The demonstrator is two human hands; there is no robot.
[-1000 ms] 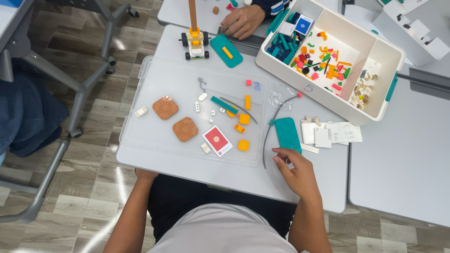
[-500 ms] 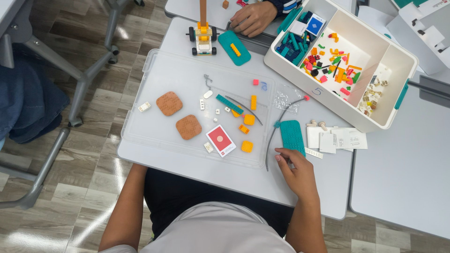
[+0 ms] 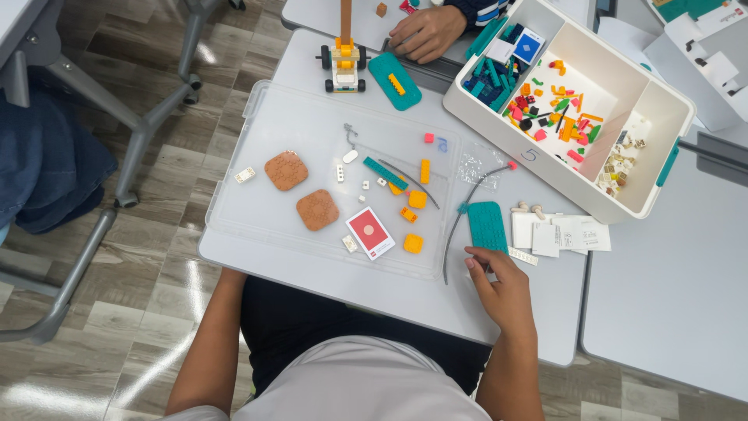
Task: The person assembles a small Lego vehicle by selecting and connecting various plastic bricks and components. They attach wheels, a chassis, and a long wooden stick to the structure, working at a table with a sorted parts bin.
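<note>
Teal plate (image 3: pixel 488 226): lay on the grey table (image 3: pixel 545 312), right of the clear tray (image 3: pixel 257 226).
Right hand (image 3: pixel 502 288): fingertips touched its near edge, loosely curled, gripping nothing.
Left hand: hidden under the table.
Red card (image 3: pixel 370 232): square, in the tray.

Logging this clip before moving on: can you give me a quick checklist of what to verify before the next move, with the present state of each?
1. Right hand at the teal plate: ok, fingertips at its near edge.
2. Firm grip on the plate: cannot tell.
3. Left hand in view: not ok, only the forearm shows, below the table edge.
4. Loose pieces contained: ok, orange bricks and red card lie in the clear tray.
5. Other person's hand clear of the plate: ok, across the table.
</note>
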